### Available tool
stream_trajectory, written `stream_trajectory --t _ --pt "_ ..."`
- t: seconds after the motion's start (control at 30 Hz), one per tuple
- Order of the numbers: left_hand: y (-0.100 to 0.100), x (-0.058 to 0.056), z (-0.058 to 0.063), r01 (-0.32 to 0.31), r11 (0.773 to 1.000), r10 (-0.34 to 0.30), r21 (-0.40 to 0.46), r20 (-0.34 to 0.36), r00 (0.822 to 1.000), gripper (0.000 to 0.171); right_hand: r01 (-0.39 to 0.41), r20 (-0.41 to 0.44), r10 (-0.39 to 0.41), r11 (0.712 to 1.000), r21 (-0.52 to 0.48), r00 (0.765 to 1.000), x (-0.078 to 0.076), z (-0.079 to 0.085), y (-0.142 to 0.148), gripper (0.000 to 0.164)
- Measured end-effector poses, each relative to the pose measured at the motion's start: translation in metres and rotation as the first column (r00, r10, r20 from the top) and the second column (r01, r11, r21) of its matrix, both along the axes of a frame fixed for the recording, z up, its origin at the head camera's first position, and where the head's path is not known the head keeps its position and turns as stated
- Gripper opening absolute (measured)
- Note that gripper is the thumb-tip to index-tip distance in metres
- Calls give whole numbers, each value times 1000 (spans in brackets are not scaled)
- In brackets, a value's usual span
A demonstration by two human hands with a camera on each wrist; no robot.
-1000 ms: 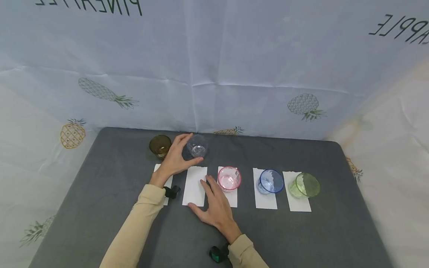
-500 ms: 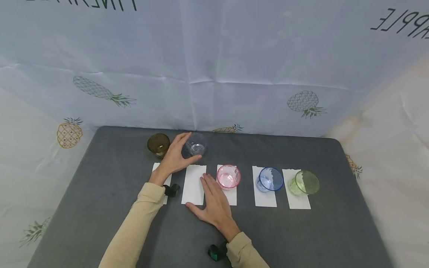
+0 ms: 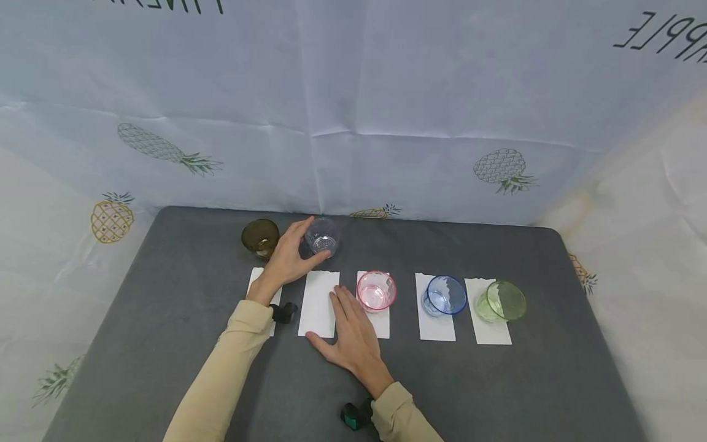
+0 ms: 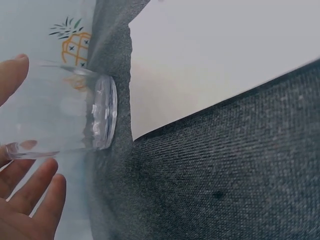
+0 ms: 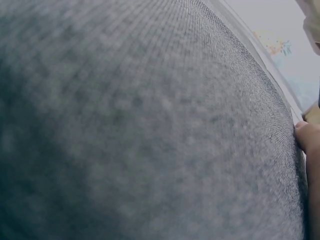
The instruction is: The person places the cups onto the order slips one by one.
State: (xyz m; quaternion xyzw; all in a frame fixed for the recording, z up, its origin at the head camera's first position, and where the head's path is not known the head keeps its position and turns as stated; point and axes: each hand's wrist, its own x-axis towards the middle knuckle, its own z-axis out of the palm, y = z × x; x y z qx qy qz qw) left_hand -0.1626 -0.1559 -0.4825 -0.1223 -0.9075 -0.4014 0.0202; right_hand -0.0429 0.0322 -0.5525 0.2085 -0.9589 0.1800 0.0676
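Note:
Near the back edge of the table, my left hand holds a clear glass between thumb and fingers. In the left wrist view the glass has its thick base toward the grey cloth, the thumb on one side and fingers on the other. My right hand lies palm down with fingers extended, its fingertips at the right edge of a white paper slip. Only its thumb shows in the right wrist view.
A brown glass stands left of my left hand. Pink, blue and green glasses stand on white slips to the right. Another slip is partly under my left forearm. A pineapple-print curtain hangs behind the table.
The right hand's spread fingers have drawn together and come to the paper slip's edge. My left hand stays on the clear glass. The head view has shifted slightly.

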Motion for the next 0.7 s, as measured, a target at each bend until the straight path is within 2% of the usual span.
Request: stream_trajectory --t 0.23,0.5,0.7 --pt "2 0 -1 -14 999 14 34 0 1000 89 5 -6 -5 1000 10 1000 0 0 -1 89" --pt "6 0 -3 -49 991 46 127 28 999 89 0 2 0 1000 11 1000 0 1 -1 88" --pt "6 1 -6 -52 988 50 145 16 999 89 1 -24 -1 1000 10 1000 0 0 0 88"
